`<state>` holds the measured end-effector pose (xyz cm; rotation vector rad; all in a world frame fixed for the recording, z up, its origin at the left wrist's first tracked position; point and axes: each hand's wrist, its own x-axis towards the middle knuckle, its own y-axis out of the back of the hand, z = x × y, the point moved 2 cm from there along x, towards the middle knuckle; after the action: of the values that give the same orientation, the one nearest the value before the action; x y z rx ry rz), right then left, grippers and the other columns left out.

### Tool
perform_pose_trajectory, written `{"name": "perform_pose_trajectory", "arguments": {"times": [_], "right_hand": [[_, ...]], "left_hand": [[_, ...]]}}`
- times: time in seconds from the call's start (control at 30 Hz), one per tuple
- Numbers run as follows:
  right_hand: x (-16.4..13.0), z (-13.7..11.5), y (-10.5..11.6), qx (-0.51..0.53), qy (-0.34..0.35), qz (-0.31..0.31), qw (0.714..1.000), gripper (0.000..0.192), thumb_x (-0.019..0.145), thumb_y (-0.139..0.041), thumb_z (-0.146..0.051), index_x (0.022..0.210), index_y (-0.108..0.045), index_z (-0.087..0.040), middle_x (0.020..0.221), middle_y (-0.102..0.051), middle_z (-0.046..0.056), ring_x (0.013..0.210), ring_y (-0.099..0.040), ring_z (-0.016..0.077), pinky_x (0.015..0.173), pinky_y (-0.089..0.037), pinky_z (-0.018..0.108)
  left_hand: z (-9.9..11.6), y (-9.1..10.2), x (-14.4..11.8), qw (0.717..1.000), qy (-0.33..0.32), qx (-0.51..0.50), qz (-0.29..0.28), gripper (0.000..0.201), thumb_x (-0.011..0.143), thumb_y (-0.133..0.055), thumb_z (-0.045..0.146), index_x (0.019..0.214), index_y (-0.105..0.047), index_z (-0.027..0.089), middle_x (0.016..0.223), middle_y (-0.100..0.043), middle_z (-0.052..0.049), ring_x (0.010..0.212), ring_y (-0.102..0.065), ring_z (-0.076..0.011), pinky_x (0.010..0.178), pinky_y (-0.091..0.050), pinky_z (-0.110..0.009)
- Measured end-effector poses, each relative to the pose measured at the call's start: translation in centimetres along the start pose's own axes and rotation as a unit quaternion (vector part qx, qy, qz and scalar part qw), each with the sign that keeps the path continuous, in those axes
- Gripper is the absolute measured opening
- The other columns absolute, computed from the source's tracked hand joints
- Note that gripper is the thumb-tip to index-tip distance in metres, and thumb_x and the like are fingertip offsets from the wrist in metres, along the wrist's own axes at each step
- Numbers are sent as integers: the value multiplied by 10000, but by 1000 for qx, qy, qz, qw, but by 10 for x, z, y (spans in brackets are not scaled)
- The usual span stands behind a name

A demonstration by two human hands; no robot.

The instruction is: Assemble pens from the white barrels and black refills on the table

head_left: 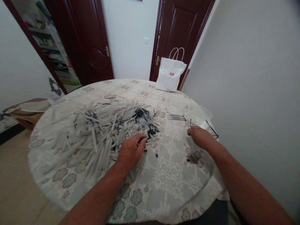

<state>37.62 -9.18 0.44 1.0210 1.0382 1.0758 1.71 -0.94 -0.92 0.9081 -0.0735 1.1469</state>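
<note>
The left grip point(132, 148) was at the lower middle of the frame, by the right-hand edge of a wide heap of pale tubes point(106, 137). Its fingers were curled in with thumb and forefinger close together; whether anything was between them I could not tell. The heap spread from there across the centre and left of the frame, with a cluster of dark sticks point(141, 115) above the grip, at the heap's upper right. Small black pieces point(152, 132) lay just beside the fingertips, up and to the right, and a lone black piece point(157, 155) lay farther right and a little lower.

The right grip point(198, 135), right of centre, was pinched on a thin dark piece point(190, 122) that stuck up past its fingertips. Just to its upper left lay a row of slim grey rods point(176, 117), well apart from the heap. Below it was a small greyish cluster point(195, 157), too blurred to make out.

All of this lay on a round worktop point(164, 190) covered with flower-patterned cloth. A white bag point(170, 76) stood at its far edge, upper right of centre.
</note>
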Motion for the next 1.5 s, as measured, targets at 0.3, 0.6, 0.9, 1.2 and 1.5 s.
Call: {"name": "perform_pose_trajectory", "arguments": {"times": [0.3,0.6,0.9,1.2,1.5], "right_hand": [[-11,-114,52,134,125,5,983,225,931,-559,-213,1104,-704,-213,1081,-721,100,1007,-648,229,852,-427,296],[22,-151,17,154,71,82,982,204,964,-530,-226,1118,-660,-195,1096,-658,103,971,-643,223,810,-439,292],[20,-153,5,217,102,111,965,208,966,-559,-266,1133,-658,-192,1127,-619,89,1012,-612,202,869,-444,275],[21,-154,3,244,102,161,951,228,973,-526,-234,1171,-623,-176,1138,-602,102,1023,-600,212,888,-465,300],[-18,-209,30,160,365,206,894,346,993,-486,-227,1314,-606,-280,1030,-641,52,830,-573,178,696,-410,269]], "left_hand": [[-2,4,3,999,27,23,35,191,952,-567,306,1000,-729,218,907,-775,-31,823,-719,-197,815,-530,-307],[-3,3,3,999,7,35,34,184,964,-551,287,1011,-714,214,945,-772,-41,862,-720,-198,827,-521,-311],[-3,3,2,999,19,41,30,181,957,-558,273,1031,-713,215,950,-770,-44,865,-718,-207,827,-523,-320],[-5,11,6,996,49,44,60,182,944,-574,275,1036,-714,203,961,-772,-49,876,-719,-203,840,-533,-316],[-7,31,10,972,120,-82,187,204,951,-560,305,1074,-686,203,961,-769,-37,840,-709,-166,796,-552,-286]]}}
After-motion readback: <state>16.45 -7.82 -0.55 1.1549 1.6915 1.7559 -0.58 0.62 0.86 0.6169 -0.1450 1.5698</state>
